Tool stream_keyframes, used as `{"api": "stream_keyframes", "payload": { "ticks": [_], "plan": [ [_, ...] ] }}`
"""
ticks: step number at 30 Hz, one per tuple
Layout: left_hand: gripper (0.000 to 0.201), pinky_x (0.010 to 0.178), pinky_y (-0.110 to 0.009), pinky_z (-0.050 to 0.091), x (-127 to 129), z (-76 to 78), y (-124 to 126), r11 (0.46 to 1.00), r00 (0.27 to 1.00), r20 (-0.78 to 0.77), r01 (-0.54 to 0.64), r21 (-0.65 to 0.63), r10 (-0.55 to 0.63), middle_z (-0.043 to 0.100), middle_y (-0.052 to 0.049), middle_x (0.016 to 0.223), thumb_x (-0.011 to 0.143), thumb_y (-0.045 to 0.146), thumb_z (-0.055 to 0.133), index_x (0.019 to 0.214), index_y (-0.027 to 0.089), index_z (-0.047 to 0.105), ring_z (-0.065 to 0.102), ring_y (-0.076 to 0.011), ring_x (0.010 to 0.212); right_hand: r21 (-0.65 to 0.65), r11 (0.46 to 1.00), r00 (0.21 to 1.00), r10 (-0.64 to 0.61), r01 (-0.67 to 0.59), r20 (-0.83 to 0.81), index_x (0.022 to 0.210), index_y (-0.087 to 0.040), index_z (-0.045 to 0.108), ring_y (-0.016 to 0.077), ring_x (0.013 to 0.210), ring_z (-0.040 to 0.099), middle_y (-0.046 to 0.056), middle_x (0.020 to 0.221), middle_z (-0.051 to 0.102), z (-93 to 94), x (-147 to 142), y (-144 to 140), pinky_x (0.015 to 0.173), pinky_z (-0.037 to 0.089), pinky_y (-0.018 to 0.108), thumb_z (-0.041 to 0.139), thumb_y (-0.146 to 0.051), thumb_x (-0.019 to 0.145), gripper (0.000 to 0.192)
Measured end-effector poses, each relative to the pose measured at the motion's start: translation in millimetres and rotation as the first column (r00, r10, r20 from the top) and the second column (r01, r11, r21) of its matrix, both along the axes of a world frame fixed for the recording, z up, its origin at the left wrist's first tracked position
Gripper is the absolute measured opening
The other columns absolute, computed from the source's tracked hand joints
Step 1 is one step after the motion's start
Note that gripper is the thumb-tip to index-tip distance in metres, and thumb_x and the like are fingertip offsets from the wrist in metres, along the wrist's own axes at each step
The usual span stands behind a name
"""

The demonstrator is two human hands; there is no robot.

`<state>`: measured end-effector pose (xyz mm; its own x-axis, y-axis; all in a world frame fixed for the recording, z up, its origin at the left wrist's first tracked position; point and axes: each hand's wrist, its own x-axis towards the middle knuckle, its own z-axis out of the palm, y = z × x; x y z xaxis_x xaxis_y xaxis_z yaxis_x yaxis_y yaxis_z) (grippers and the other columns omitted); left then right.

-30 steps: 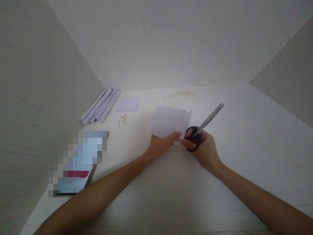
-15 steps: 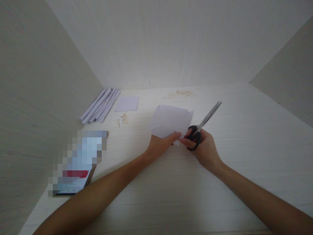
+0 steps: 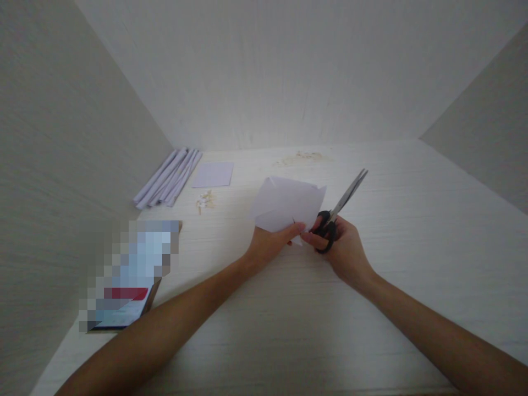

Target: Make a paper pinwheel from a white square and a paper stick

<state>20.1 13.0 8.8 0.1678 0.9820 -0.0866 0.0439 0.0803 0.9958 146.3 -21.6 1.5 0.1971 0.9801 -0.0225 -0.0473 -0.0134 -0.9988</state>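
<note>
A folded white sheet of paper [image 3: 291, 201] is held up over the middle of the table. My left hand [image 3: 270, 242] grips its lower edge, thumb on top and the other fingers mostly hidden beneath. A small slit shows in the paper near the thumb. My right hand [image 3: 344, 245] has its fingers in the black handles of a pair of scissors [image 3: 329, 231]. Their blades point up and away to the right, slightly apart at the tips, with no paper between them. The right fingertips meet the paper's lower right corner close to the left thumb.
Several rolled paper tubes [image 3: 169, 179] lie at the back left beside a flat paper square [image 3: 213, 174]. Small pale scraps [image 3: 205, 201] lie in front of it, and more scraps [image 3: 303, 158] near the back wall. A lit, blurred tablet-like screen [image 3: 132, 275] lies at left.
The scissors have tilted slightly, their blade tips shifting a little to the left. Both hands and the paper stay almost where they were.
</note>
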Motion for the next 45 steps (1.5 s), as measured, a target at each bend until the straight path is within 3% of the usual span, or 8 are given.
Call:
{"api": "stream_keyframes", "payload": {
  "ticks": [45],
  "plan": [
    [0.018, 0.043, -0.017, 0.046, -0.8, -0.5, 0.2, 1.000, 0.999, -0.026, 0.025, 0.009, -0.025, 0.063, 0.000, 0.066, 0.059, 0.028, 0.065, 0.070, 0.015, 0.060, 0.056, -0.0096, 0.055, -0.010, 1.000, 1.000, 0.000, 0.000, 0.004, 0.062, -0.016, 0.049, 0.0042, 0.038, 0.041, -0.007, 0.049, 0.047, -0.1, 1.0, 1.8, 0.033, 0.034, 0.016, 0.075, -0.028, 0.051, 0.030]
  ]
}}
